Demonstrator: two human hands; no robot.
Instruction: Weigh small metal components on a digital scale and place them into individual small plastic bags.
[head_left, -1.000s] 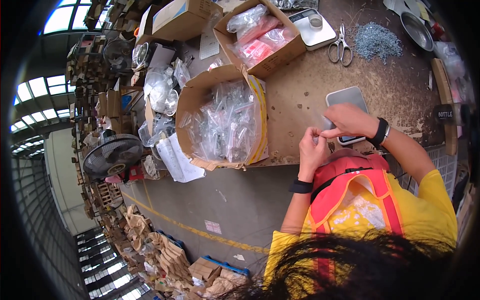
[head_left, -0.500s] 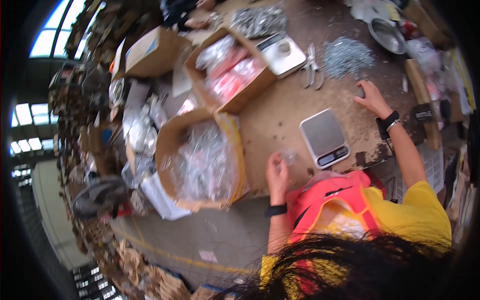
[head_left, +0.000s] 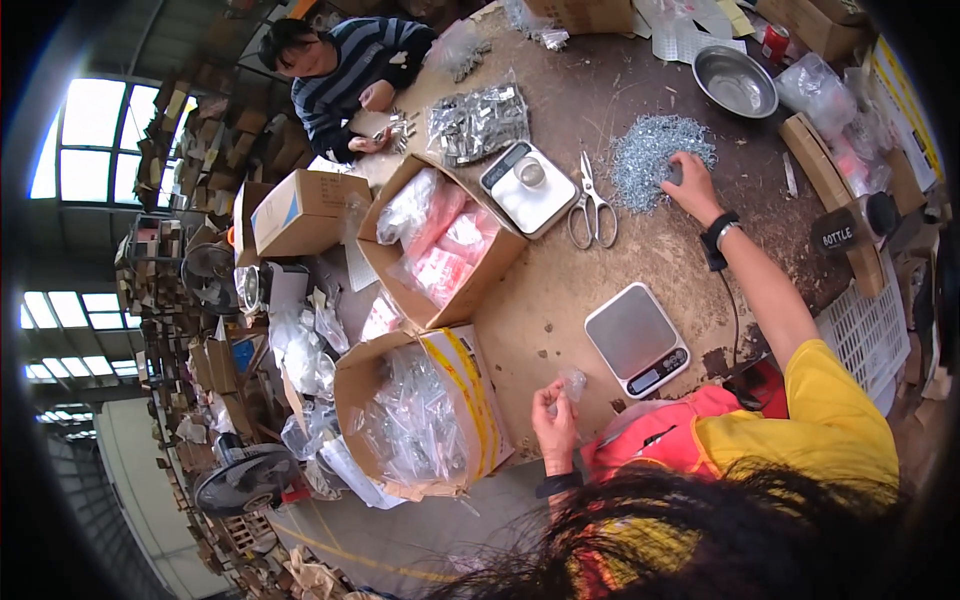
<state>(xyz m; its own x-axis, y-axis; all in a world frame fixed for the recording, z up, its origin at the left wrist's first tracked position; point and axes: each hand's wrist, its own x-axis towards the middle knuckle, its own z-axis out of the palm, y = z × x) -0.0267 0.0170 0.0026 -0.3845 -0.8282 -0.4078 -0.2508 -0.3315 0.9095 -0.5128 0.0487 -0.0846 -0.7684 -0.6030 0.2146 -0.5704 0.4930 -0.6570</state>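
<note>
My right hand [head_left: 697,192] is closed around a small dark grey thing [head_left: 675,174], its shape mostly hidden by the fingers. It is at the near right edge of a loose pile of thin silvery metal pieces, like screws [head_left: 645,155]. My left hand [head_left: 556,425] is closed on a small clear plastic bag [head_left: 573,381] by the table's near edge. Between the hands lies a white kitchen scale [head_left: 630,332] with a bare grey plate. Scissors [head_left: 592,212] lie left of the pile. Beside them, a second scale [head_left: 552,203] carries a small round metal cup [head_left: 531,175].
Left of me stand an open carton of clear bags [head_left: 415,425] and another of red and clear bags [head_left: 478,285]. A metal bowl [head_left: 735,85] sits at the far right. Across the table, a co-worker [head_left: 355,75] handles small metal parts. Packed metal pieces [head_left: 478,125] lie nearby.
My right hand has moved from beside the metal pile to its edge, still closed on the grey thing. My left hand still holds the bag. The view has shifted, bringing the co-worker more into sight.
</note>
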